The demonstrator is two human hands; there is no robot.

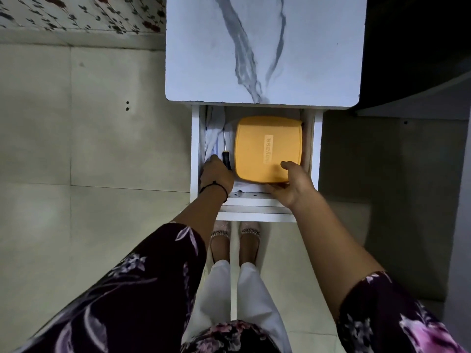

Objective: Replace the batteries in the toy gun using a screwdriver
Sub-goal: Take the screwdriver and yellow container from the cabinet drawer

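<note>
Nearest you, both dark floral sleeves (142, 289) reach forward over your white trousers (219, 296) and beaded sandals (221, 240), which stand on the pale tiled floor (89, 128).

Just beyond them the white wooden drawer (195, 149) is pulled out from under the table. Its main load is a square yellow plastic box with a closed lid (267, 146), filling the middle and right; what the box contains cannot be seen. Crumpled white cloth (212, 133) lines the drawer's left side and bottom.

The black-handled screwdriver with a thin steel shaft (226, 160) lies in the left part of the drawer, on the cloth, right beside the box's left edge, tip pointing away from you. Your left hand (216, 175), with a black thread around the wrist (216, 187), is curled over the near end of the handle and grips it; the shaft sticks out free beyond your fingers.

Your right hand (293, 186) pinches the box's near right corner, thumb on the lid, fingers tucked under the near edge.

Farther on, the white marble-patterned tabletop (262, 47) overhangs the back of the drawer and hides it. Floral wallpaper (76, 11) runs along the far left; a dark surface (420, 47) sits at far right.
</note>
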